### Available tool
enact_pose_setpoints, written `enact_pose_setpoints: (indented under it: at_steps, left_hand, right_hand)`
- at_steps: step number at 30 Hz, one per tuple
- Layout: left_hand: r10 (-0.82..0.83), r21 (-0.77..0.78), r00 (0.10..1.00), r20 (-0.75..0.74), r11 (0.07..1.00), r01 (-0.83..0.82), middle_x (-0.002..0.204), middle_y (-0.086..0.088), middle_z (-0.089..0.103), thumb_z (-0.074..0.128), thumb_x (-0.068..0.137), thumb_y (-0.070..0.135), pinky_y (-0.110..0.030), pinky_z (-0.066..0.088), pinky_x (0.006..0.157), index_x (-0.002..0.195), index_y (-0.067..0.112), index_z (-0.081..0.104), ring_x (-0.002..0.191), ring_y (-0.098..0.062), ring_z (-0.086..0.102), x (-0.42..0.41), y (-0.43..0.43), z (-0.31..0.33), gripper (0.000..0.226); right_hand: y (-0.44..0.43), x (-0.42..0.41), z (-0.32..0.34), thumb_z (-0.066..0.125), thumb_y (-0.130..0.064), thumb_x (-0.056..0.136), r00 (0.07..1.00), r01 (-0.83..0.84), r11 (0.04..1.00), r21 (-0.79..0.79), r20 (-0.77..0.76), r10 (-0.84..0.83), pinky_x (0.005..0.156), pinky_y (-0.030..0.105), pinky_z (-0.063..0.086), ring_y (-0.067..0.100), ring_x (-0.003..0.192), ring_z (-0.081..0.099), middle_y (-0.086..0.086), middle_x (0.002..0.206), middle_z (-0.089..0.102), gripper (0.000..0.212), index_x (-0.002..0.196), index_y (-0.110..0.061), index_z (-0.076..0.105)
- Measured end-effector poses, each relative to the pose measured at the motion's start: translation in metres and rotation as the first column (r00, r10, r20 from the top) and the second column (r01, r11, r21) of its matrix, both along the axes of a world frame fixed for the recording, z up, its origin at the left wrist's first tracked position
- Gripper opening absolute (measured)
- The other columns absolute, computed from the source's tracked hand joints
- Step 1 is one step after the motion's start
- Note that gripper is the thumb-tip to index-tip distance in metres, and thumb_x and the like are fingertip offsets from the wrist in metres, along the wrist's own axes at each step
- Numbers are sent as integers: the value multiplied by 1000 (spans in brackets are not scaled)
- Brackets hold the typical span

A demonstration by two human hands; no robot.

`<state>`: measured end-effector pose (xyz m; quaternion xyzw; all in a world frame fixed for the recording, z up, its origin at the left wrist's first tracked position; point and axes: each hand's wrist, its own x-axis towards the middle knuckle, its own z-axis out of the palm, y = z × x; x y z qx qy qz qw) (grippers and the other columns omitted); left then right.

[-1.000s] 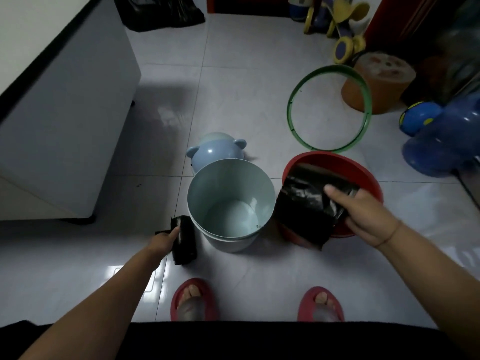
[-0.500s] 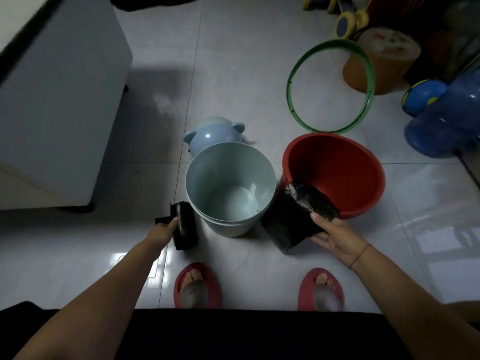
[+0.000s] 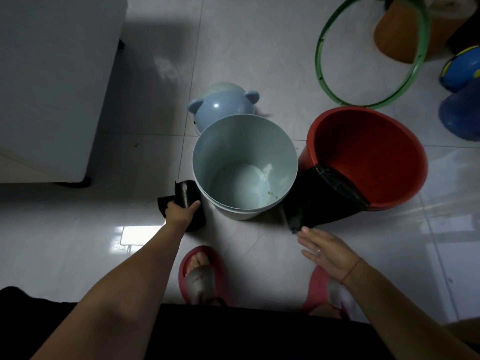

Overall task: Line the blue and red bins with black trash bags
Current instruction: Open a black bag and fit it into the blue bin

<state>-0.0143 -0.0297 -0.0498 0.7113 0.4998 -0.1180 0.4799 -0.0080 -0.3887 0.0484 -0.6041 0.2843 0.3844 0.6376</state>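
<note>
Head view showed the left hand [image 3: 180, 213] gripping a crinkled black plastic bag roll [image 3: 188, 197] beside the smooth round pale-blue plastic bin [image 3: 244, 141]; the right hand [image 3: 328, 252] lay flat, fingers spread, just off the glossy folded black bag [image 3: 324, 196] draped over the round red plastic bin [image 3: 368, 141] rim.

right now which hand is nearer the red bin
Right. The right hand is open just below the black bag draped over the red bin; the left hand is beyond the blue bin.
</note>
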Motion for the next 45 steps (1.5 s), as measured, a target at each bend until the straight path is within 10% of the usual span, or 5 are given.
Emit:
enact_pose_setpoints:
  at_steps: [20, 31, 38, 40, 45]
  left_hand:
    - [327, -675, 918, 225, 731, -95, 83, -19, 70, 62, 83, 23, -34, 53, 57, 110, 0, 60, 70, -32, 68, -59, -6, 135, 35]
    - [253, -628, 745, 617, 729, 272, 99, -19, 68, 69, 68, 23, -37, 56, 77, 115, -1, 62, 88, -28, 66, -97, -82, 292, 53]
    - [60, -428, 682, 728, 817, 385, 105, -8, 74, 75, 71, 31, -35, 56, 79, 110, 22, 65, 100, -26, 69, -88, -119, 301, 40]
    - [128, -552, 706, 696, 724, 413, 118, -10, 69, 73, 72, 46, -36, 54, 89, 123, 19, 61, 113, -27, 63, -85, -123, 297, 59]
    - [558, -846, 709, 430, -24, 533, 144, -21, 44, 76, 61, 60, -47, 35, 111, 142, 7, 40, 132, -35, 43, -88, -130, 282, 103]
  right_hand:
    - [80, -40, 63, 67, -36, 68, 970, -168, 937, 306, -118, 212, 90, 36, 51, 23, 105, 66, 13, 112, 70, 55, 114, -6, 59]
    - [139, -67, 182, 58, -40, 79, 946, -310, 727, 613, 273, 173, 115, 40, 20, 26, 135, 38, 11, 143, 46, 70, 140, -10, 41]
    - [126, -43, 214, 70, -26, 78, 810, -45, 906, 421, 546, -213, 87, 36, 54, 24, 104, 68, 11, 106, 73, 29, 103, -12, 70]
    - [124, -39, 213, 68, -22, 82, 776, 43, 920, 389, 567, -276, 92, 43, 52, 26, 104, 67, 14, 107, 72, 22, 101, -10, 71]
    - [125, -37, 211, 68, -22, 82, 814, 109, 890, 443, 474, -335, 98, 53, 47, 33, 106, 65, 19, 110, 70, 29, 104, -4, 68]
